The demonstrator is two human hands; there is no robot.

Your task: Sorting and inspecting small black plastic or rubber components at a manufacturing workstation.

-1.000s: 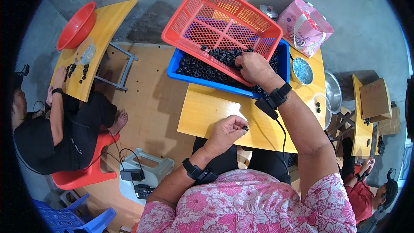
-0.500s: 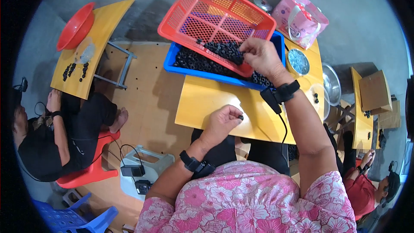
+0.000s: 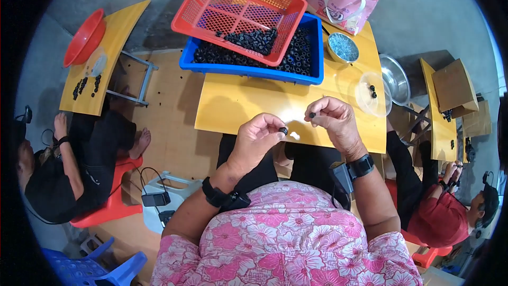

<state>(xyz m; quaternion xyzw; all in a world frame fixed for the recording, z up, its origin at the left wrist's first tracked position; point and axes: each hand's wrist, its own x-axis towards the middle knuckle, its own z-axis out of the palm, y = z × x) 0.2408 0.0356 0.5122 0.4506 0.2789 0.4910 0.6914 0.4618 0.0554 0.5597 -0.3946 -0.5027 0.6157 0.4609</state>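
My left hand (image 3: pixel 253 142) pinches a small black round part (image 3: pixel 283 131) between thumb and fingertips, above the near edge of the yellow table (image 3: pixel 238 100). Close by on its right, my right hand (image 3: pixel 338 126) is pinched on a smaller black piece (image 3: pixel 312 115). The two pieces are apart. Farther off, a red mesh basket (image 3: pixel 189 5) rests tilted on a blue tub (image 3: pixel 316 71). Small black pieces (image 3: pixel 259 41) lie in the basket, and black rings (image 3: pixel 300 53) fill the tub.
At the table's right are a bowl (image 3: pixel 332 56) of clear small bits and a clear plastic dish (image 3: pixel 368 107) with a few black pieces. A metal basin (image 3: pixel 400 82) stands beyond. A pink bag (image 3: pixel 338 5) is behind. People sit at side tables left and right.
My right hand has come back from the red basket with a small black piece, down beside my left hand. The left hand keeps its black part. The whole view has shifted slightly.
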